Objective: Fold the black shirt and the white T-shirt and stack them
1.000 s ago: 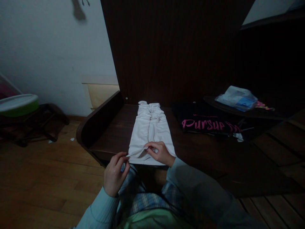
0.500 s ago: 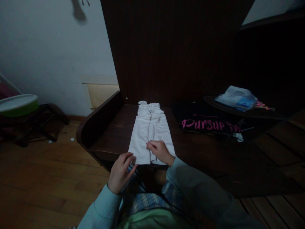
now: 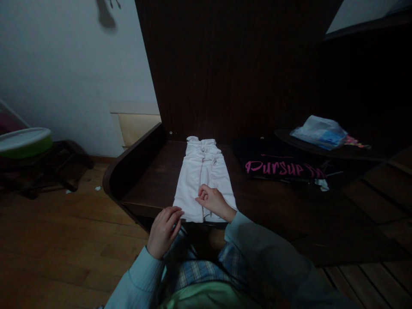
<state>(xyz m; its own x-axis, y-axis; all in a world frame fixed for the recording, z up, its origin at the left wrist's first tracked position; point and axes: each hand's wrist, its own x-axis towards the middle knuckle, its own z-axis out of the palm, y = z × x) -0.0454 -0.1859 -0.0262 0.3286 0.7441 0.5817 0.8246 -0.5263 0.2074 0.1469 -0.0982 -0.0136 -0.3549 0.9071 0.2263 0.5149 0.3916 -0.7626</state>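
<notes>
Two hands are held at a white garment point(image 3: 189, 180), which is laid lengthwise at the centre of the frame on a dark bench point(image 3: 149, 171). Its lower left corner is met by the left hand point(image 3: 163, 229), fingers bent; whether fabric is pinched cannot be told. Its lower middle is partly covered by the right hand point(image 3: 215, 201), fingers curled in, any grip likewise unreadable. At centre right, a dark cloth point(image 3: 280, 161) printed in pink is seen.

Dim, cool light, dark panel point(image 3: 241, 68) nearly black, soft detail
</notes>
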